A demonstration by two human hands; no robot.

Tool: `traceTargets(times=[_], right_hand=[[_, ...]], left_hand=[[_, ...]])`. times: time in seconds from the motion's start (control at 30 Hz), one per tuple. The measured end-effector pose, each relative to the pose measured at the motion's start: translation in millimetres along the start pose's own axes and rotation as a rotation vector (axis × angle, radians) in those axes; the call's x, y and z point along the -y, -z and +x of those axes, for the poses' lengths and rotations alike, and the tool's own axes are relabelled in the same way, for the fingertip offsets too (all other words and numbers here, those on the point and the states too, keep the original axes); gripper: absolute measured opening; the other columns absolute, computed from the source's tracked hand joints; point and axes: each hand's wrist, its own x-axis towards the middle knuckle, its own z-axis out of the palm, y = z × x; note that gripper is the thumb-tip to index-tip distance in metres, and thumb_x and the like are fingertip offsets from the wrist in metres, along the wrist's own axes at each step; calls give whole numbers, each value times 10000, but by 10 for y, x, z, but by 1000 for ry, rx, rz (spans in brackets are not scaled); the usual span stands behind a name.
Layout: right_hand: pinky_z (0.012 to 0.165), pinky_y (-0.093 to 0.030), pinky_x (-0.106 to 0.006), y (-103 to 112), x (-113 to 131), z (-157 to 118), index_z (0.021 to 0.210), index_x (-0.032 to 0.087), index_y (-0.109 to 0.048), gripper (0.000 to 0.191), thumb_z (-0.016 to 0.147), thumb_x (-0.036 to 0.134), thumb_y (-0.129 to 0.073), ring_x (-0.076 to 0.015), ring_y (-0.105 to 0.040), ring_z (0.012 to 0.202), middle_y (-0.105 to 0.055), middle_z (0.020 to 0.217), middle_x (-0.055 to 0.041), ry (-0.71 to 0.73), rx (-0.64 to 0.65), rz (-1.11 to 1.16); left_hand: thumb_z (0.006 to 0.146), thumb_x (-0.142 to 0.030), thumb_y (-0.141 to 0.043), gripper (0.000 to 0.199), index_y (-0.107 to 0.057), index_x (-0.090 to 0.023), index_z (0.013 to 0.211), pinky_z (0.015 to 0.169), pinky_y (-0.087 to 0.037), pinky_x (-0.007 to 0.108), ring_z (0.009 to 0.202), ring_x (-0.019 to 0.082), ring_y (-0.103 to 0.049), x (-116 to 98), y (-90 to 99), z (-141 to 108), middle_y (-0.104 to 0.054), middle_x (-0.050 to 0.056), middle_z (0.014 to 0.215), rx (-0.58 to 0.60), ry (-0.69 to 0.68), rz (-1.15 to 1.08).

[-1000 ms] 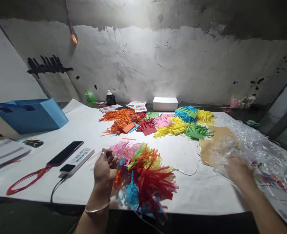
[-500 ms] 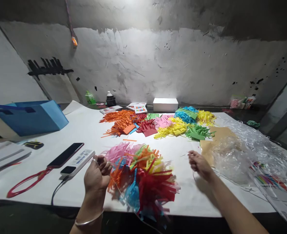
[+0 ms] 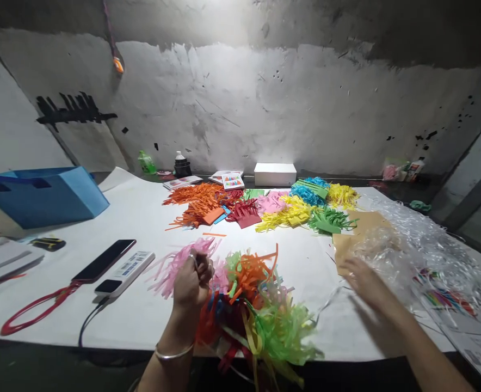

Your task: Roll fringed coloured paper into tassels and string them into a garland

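Note:
A bunch of tissue-paper tassels (image 3: 285,326) in green, orange, red, blue and pink lies at the front of the table and hangs over its edge. My left hand (image 3: 193,277) is closed on this tassel garland at its left part, with a pink tassel (image 3: 179,268) spread out beside the knuckles. My right hand (image 3: 365,283) is blurred, over the brown paper (image 3: 342,247) and close to the crumpled clear plastic; its fingers are not clear. A thin pale ribbon (image 3: 328,302) runs from the green tassel toward that hand.
Cut tassels in several colours (image 3: 248,212) lie across the table's middle, before a white box (image 3: 275,174). To the left are a phone (image 3: 105,261), a white device with a cable (image 3: 126,272) and a blue bag (image 3: 53,196). Clear plastic strips (image 3: 432,234) cover the right.
My left hand has moved right, in among the pink tassels. The bunch has turned, and a light green tassel now shows at the front instead of the red one. My right hand has moved right.

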Motion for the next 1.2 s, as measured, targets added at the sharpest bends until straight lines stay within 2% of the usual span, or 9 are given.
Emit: traceTargets(times=[0.1, 0.23, 0.43, 0.57, 0.67, 0.8, 0.93, 1.1, 1.2], right_hand=[[998, -461, -288, -341, 568, -81, 1046, 254, -725, 251, 853, 168, -590, -185, -612, 1145, -665, 1237, -63, 297, 213, 203], [984, -468, -313, -587, 967, -80, 1061, 251, -718, 395, 748, 37, -608, -211, -607, 1128, -662, 1219, -56, 471, 351, 391], [850, -478, -349, -531, 1041, -136, 922, 205, -713, 177, 924, 211, -536, -216, -605, 926, -642, 952, -75, 391, 308, 623], [898, -412, -404, -597, 1411, -254, 832, 210, -703, 56, 819, 262, -689, -248, -555, 956, -625, 974, -70, 360, 305, 753], [868, -403, -417, -586, 1603, -218, 733, 189, -662, 159, 835, 311, -661, -248, -544, 907, -615, 903, -72, 324, 328, 887], [621, -421, -292, -238, 1425, -72, 787, 182, -629, 353, 966, 453, -491, -148, -495, 616, -519, 644, 1, 234, 409, 1139], [405, -214, -218, 232, 1059, -3, 752, 200, -571, 457, 938, 606, -474, -79, -185, 427, -223, 518, 100, 145, 392, 1314], [450, -257, -223, 602, 882, -7, 708, 168, -644, 460, 831, 611, -665, -87, -339, 503, -425, 590, 28, 62, 338, 1178], [453, -229, -223, 732, 820, -19, 767, 169, -690, 456, 855, 613, -635, -89, -321, 498, -381, 543, 47, 49, 267, 1092]], left_hand=[[964, -233, -529, 350, -519, -158, 621, 326, -282, 139, 325, 42, -320, -8, -14, -45, -386, -90, 447, 15, 5, 25], [938, -233, -569, 325, -526, -158, 625, 321, -259, 136, 329, 37, -309, -171, 52, -61, -379, -92, 452, 2, -39, 44], [956, -267, -553, 360, -509, -166, 614, 317, -252, 142, 329, 41, -295, -332, 198, -126, -372, -91, 442, -28, -85, 48], [910, -284, -633, 384, -458, -177, 585, 332, -273, 144, 342, 41, -307, -254, 191, -192, -381, -91, 458, -9, -66, 46], [905, -301, -636, 376, -482, -176, 586, 331, -273, 150, 344, 46, -299, -259, 169, -212, -370, -88, 448, 17, -48, 47], [852, -277, -688, 332, -519, -167, 588, 332, -257, 139, 360, 42, -276, -393, 190, -258, -365, -83, 453, 38, -68, 46], [760, -292, -778, 275, -579, -166, 617, 348, -243, 126, 383, 40, -258, -493, 209, -402, -361, -81, 451, 206, -46, 81], [752, -466, -784, 346, -628, -177, 645, 352, -201, 150, 418, 55, -226, -530, 122, -528, -362, -67, 490, 444, -34, 134], [785, -457, -757, 313, -649, -183, 680, 359, -172, 176, 417, 59, -213, -549, 26, -500, -370, -61, 504, 467, -45, 173]])
